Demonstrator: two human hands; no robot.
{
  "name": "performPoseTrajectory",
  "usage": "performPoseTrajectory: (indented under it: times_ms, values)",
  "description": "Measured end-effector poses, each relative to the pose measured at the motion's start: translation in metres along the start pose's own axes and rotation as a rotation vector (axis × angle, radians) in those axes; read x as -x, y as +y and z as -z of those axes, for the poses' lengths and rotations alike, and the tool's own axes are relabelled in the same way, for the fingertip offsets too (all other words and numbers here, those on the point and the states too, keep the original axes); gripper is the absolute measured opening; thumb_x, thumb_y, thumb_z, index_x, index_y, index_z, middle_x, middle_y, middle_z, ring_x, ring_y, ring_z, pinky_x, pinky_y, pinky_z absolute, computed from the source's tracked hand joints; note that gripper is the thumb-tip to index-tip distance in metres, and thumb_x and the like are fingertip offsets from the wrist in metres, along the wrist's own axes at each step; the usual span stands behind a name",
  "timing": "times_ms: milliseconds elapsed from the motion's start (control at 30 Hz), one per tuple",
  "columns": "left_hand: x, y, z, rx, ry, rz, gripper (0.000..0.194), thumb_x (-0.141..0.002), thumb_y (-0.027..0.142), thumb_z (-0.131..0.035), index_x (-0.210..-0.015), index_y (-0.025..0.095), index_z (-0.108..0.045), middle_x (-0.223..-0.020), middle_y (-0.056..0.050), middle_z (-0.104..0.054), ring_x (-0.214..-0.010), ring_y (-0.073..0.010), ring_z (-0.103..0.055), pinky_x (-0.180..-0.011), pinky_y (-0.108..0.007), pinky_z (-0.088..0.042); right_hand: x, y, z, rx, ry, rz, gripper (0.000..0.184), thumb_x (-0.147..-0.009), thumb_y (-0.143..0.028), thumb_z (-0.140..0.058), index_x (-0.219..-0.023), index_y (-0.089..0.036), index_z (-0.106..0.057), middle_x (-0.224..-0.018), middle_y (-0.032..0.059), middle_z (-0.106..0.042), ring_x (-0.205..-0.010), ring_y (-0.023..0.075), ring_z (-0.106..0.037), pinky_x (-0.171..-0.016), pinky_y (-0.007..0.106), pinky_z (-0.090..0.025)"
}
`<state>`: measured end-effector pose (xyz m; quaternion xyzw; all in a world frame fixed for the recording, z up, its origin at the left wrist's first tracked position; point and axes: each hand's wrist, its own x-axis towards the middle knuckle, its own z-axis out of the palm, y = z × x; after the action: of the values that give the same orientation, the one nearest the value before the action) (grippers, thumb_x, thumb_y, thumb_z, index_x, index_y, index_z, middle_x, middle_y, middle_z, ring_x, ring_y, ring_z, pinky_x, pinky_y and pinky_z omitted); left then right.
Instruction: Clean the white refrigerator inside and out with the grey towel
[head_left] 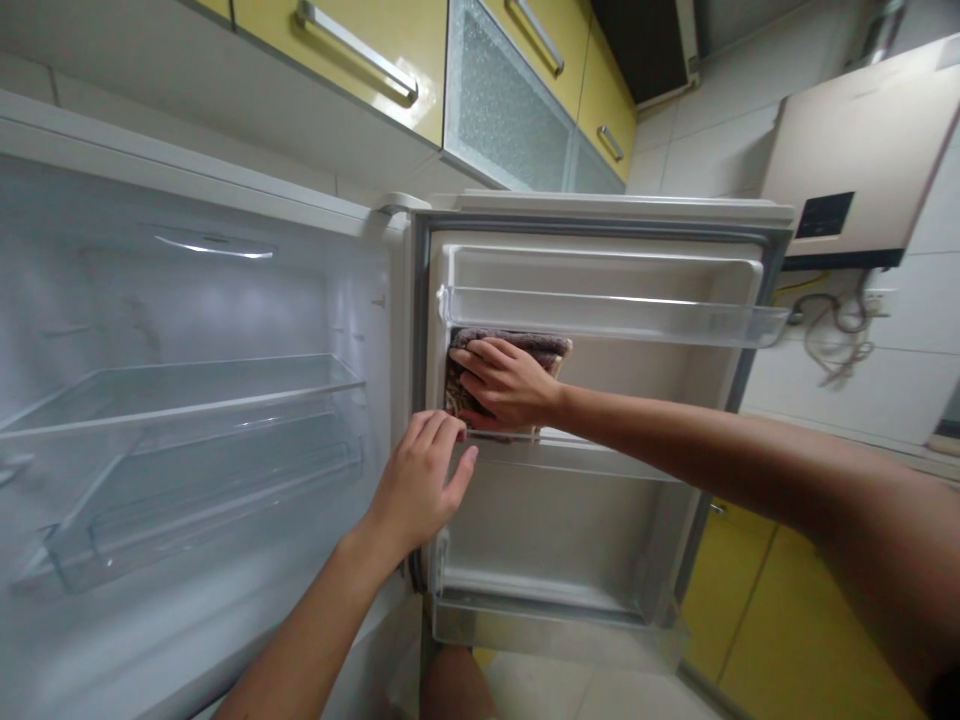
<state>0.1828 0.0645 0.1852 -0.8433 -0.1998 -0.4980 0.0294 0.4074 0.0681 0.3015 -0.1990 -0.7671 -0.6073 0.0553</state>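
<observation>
A brown, plush-looking patterned cloth [551, 347] lies against the inner panel of the open refrigerator door [600, 385], just above the middle door shelf [585, 458]. My right hand [506, 385] presses on the cloth with fingers bent over it, reaching across from the right. Lower and to the left, my left hand [424, 475] is at the hinge-side end of the middle shelf. Its fingers are bent together near the shelf's end and its thumb stands apart. Whether the left fingertips touch the shelf or the cloth's lower corner is hard to tell.
To the left is the lit refrigerator compartment with a glass shelf [225, 385] and a clear drawer [225, 500]. Clear door bins sit above [622, 315] and below [555, 630] my hands. Yellow cabinets [352, 60] hang overhead; a water heater [862, 150] is at right.
</observation>
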Motion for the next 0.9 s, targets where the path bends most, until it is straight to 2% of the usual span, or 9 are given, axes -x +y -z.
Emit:
performPoseTrajectory:
  times_ms: [67, 100, 267, 433, 533, 633, 733, 800, 900]
  values:
    - [0.001, -0.001, -0.002, -0.001, 0.023, -0.008, 0.006, -0.108, 0.03, -0.055, -0.106, 0.025, -0.057, -0.111, -0.008, -0.069, -0.117, -0.0303, -0.061, -0.103, -0.047, -0.054, -0.001, -0.005, -0.001, -0.052, -0.049, -0.045, 0.062, -0.098, -0.068, -0.067, -0.122, -0.011, -0.072, -0.151, 0.0259, -0.056, -0.137, 0.0387, -0.047, -0.117, 0.058, -0.041]
    - [0.001, -0.001, -0.003, -0.004, 0.029, -0.01, 0.007, -0.108, 0.031, -0.055, -0.105, 0.025, -0.057, -0.111, -0.009, -0.069, -0.118, -0.0308, -0.061, -0.103, -0.048, -0.054, 0.0, -0.006, -0.002, -0.06, -0.069, -0.045, 0.064, -0.094, -0.068, -0.072, -0.129, -0.014, -0.07, -0.155, 0.0251, -0.054, -0.141, 0.0405, -0.044, -0.12, 0.061, -0.038]
    - [0.0, -0.003, 0.0, -0.063, -0.008, -0.01, 0.012, -0.109, 0.035, -0.054, -0.108, 0.025, -0.059, -0.118, -0.01, -0.072, -0.123, -0.0323, -0.063, -0.104, -0.049, -0.054, 0.012, 0.001, 0.0, -0.074, -0.18, -0.043, 0.061, -0.088, -0.052, -0.084, -0.142, -0.031, -0.064, -0.165, 0.0148, -0.047, -0.149, 0.0415, -0.037, -0.123, 0.067, -0.029]
    - [0.0, -0.004, 0.004, -0.114, -0.041, -0.017, 0.013, -0.108, 0.036, -0.056, -0.112, 0.025, -0.061, -0.126, -0.012, -0.073, -0.128, -0.0328, -0.064, -0.108, -0.05, -0.054, 0.039, 0.01, 0.015, -0.064, -0.214, -0.018, 0.06, -0.087, -0.05, -0.085, -0.142, -0.035, -0.065, -0.162, 0.0125, -0.051, -0.143, 0.0424, -0.04, -0.114, 0.066, -0.034]
    - [0.0, -0.005, 0.004, -0.133, -0.046, -0.028, 0.015, -0.109, 0.038, -0.055, -0.113, 0.025, -0.061, -0.124, -0.012, -0.073, -0.126, -0.0328, -0.065, -0.107, -0.05, -0.055, 0.063, 0.019, 0.028, -0.045, -0.269, 0.0, 0.062, -0.087, -0.055, -0.085, -0.144, -0.038, -0.066, -0.161, 0.0122, -0.051, -0.138, 0.0426, -0.041, -0.109, 0.063, -0.037]
    - [-0.001, -0.006, 0.004, -0.143, -0.048, -0.052, 0.018, -0.11, 0.04, -0.052, -0.114, 0.025, -0.061, -0.12, -0.011, -0.073, -0.124, -0.0325, -0.066, -0.106, -0.049, -0.055, 0.097, 0.032, 0.047, -0.051, -0.357, -0.037, 0.059, -0.09, -0.052, -0.083, -0.145, -0.04, -0.066, -0.161, 0.0101, -0.051, -0.135, 0.0405, -0.043, -0.107, 0.06, -0.039]
    - [-0.003, -0.008, 0.002, -0.142, -0.04, -0.074, 0.02, -0.11, 0.042, -0.052, -0.114, 0.025, -0.062, -0.119, -0.011, -0.074, -0.122, -0.033, -0.067, -0.104, -0.049, -0.055, 0.139, 0.048, 0.07, -0.072, -0.462, -0.11, 0.051, -0.093, -0.037, -0.079, -0.143, -0.041, -0.069, -0.16, 0.0093, -0.052, -0.133, 0.0388, -0.045, -0.106, 0.056, -0.043]
    - [-0.006, -0.009, -0.002, -0.137, -0.036, -0.083, 0.021, -0.109, 0.043, -0.053, -0.114, 0.025, -0.062, -0.118, -0.011, -0.074, -0.122, -0.0333, -0.066, -0.103, -0.049, -0.055, 0.165, 0.059, 0.087, -0.079, -0.543, -0.162, 0.047, -0.096, -0.024, -0.073, -0.141, -0.037, -0.073, -0.158, 0.0119, -0.054, -0.133, 0.0377, -0.047, -0.105, 0.052, -0.045]
    - [-0.008, -0.01, -0.008, -0.114, -0.029, -0.082, 0.02, -0.108, 0.044, -0.054, -0.112, 0.026, -0.063, -0.115, -0.01, -0.074, -0.121, -0.0333, -0.066, -0.103, -0.049, -0.055, 0.187, 0.07, 0.106, -0.164, -0.656, -0.217, 0.041, -0.098, -0.019, -0.069, -0.137, -0.029, -0.077, -0.152, 0.0161, -0.059, -0.131, 0.0357, -0.051, -0.105, 0.05, -0.048]
